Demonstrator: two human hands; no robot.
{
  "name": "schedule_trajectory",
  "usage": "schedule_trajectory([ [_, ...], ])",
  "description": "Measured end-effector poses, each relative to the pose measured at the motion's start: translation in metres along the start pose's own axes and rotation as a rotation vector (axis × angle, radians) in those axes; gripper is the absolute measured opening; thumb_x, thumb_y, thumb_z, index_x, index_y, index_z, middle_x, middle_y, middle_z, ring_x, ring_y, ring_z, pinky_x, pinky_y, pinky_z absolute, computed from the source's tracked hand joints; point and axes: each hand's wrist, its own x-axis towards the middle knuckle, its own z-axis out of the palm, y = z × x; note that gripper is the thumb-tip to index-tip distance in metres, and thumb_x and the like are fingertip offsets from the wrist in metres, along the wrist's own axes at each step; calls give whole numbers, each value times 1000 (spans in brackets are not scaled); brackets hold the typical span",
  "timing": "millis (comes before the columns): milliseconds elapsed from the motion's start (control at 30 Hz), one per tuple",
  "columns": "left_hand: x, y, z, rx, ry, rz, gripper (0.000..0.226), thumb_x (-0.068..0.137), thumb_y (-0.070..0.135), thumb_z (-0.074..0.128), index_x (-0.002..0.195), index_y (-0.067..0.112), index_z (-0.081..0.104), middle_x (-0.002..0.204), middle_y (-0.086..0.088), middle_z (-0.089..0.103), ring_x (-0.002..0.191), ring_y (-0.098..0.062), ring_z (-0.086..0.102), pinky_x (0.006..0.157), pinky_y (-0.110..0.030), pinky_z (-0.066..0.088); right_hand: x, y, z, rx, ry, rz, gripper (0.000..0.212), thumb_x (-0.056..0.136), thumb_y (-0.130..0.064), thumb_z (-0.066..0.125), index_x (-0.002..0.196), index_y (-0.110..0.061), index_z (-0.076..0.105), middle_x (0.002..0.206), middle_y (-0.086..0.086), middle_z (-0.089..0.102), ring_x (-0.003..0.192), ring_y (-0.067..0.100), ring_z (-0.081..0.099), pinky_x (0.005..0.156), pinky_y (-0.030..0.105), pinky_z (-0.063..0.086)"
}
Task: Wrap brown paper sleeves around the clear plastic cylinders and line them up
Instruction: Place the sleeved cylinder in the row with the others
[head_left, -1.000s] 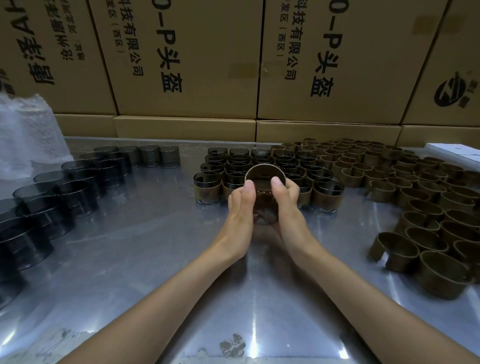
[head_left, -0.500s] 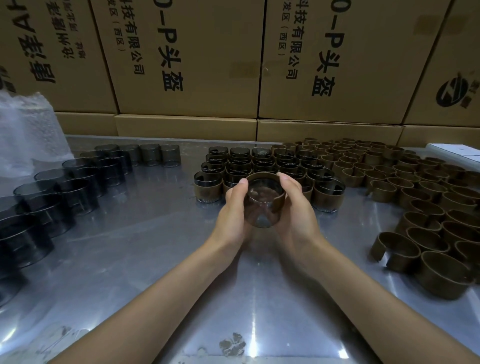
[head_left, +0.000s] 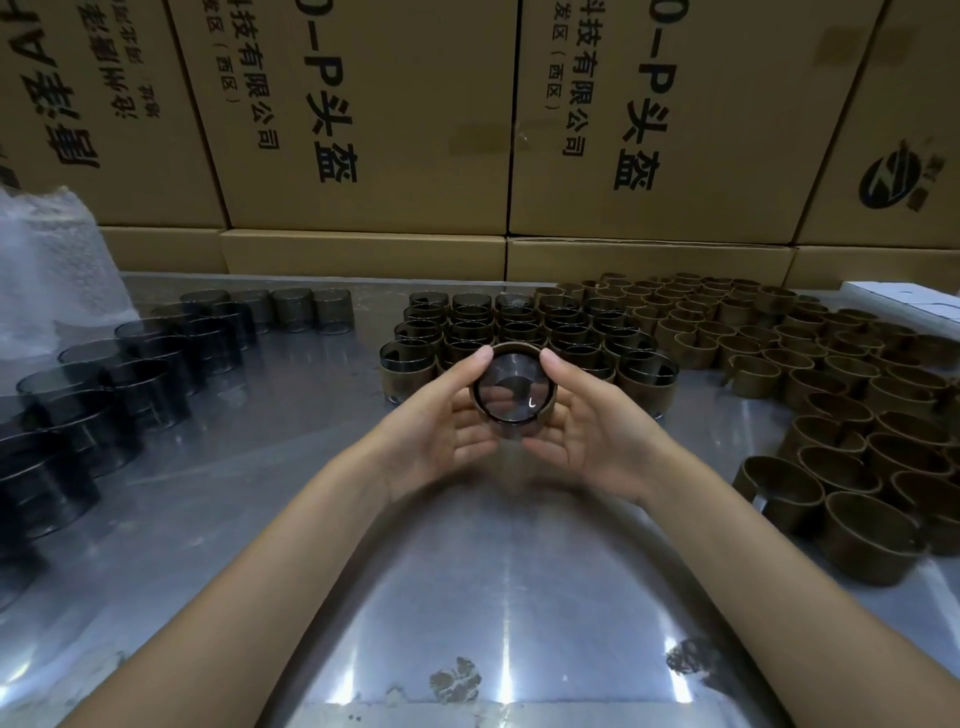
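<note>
Head view shows our shiny metal table (head_left: 493, 613) closest to us, with both our arms reaching out over it. Our left hand (head_left: 441, 421) and right hand (head_left: 597, 426) hold one clear plastic cylinder (head_left: 511, 392) up between them, off the table. Fingers of both hands curl around its sides. A brown paper sleeve (head_left: 545, 415) is already around it, and its open end faces us.

On the near right sit lots of empty paper sleeves (head_left: 878, 535), and they run far back along the right side. On the left stand bare cylinders (head_left: 130, 384) with no paper on them yet.

Just past our hands is the wrapped group (head_left: 519, 332), standing in neat rows. We think the cylinder we hold goes there next, at the near edge of the rows.

So a good part is done, but many bare cylinders and empty sleeves are left. Far back, big cardboard boxes (head_left: 363, 119) stand like a wall.
</note>
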Motion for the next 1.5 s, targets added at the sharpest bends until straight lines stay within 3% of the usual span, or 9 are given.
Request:
schedule_trajectory([
  [200, -3, -4, -3, -90, -135, 51, 65, 69, 57, 68, 122, 19, 63, 126, -9, 64, 116, -22, 61, 97, -29, 50, -3, 2, -1, 106, -114, -42, 47, 62, -50, 75, 99, -21, 76, 97, 4, 70, 82, 12, 67, 66, 21, 54],
  [300, -2, -6, -1, -190, -248, 95, 73, 46, 58, 87, 106, 18, 75, 117, -9, 69, 108, -17, 66, 88, -26, 54, -3, 2, 0, 178, -159, -59, 70, 40, -49, 93, 99, -16, 73, 94, 7, 66, 82, 15, 58, 63, 20, 51],
  [433, -3, -6, 0, -205, -304, 159, 74, 39, 60, 89, 98, 16, 78, 110, -8, 71, 102, -14, 68, 83, -23, 55, -5, 0, 2, 181, -197, -92, 70, 32, -49, 95, 90, -16, 76, 88, 5, 68, 79, 14, 62, 62, 20, 52],
  [600, -4, -5, -1, -193, -294, 201, 87, 44, 60, 87, 112, 10, 67, 117, -13, 68, 107, -20, 66, 87, -25, 54, -5, -2, 1, 159, -180, -105, 71, 43, -51, 92, 100, -13, 74, 102, 14, 62, 92, 21, 57, 71, 23, 53],
  [700, -4, -1, 3, -76, -168, 220, 94, 65, 74, 62, 120, -3, 59, 125, -26, 60, 116, -35, 59, 102, -39, 46, -4, -1, 12, -4, -32, -155, 73, 74, -64, 59, 112, -3, 65, 114, 23, 61, 107, 30, 59, 90, 32, 49],
  [833, -1, -7, 24, 48, 160, 334, 63, 85, 67, 31, 60, 16, 57, 68, -12, 57, 65, -22, 54, 73, -34, 42, 0, 10, 34, -209, 295, -330, 49, 74, -62, 50, 61, -18, 66, 65, 3, 65, 65, 17, 63, 69, 29, 52],
  [967, 1, -14, 28, 183, 359, 492, 64, 99, 51, 25, 43, 23, 39, 43, 11, 40, 42, -1, 39, 52, -12, 35, 4, 19, 38, -246, 403, -419, 51, 89, -55, 43, 55, -18, 53, 51, -7, 56, 51, 8, 58, 53, 17, 49],
  [1367, 4, -11, 25, 160, 255, 563, 59, 95, 50, 38, 42, 23, 42, 43, 12, 39, 42, -3, 38, 48, -13, 35, 11, 21, 33, -294, 430, -478, 54, 94, -54, 37, 55, -18, 46, 46, -9, 49, 45, 2, 50, 48, 11, 42],
  [1500, 7, -14, 7, 492, 133, 734, 51, 81, 51, 64, 56, 10, 46, 64, 0, 46, 62, -12, 43, 60, -29, 35, 11, 20, 22, -576, 424, -624, 62, 88, -54, 37, 60, 0, 50, 59, 10, 49, 60, 13, 47, 61, 31, 40],
])
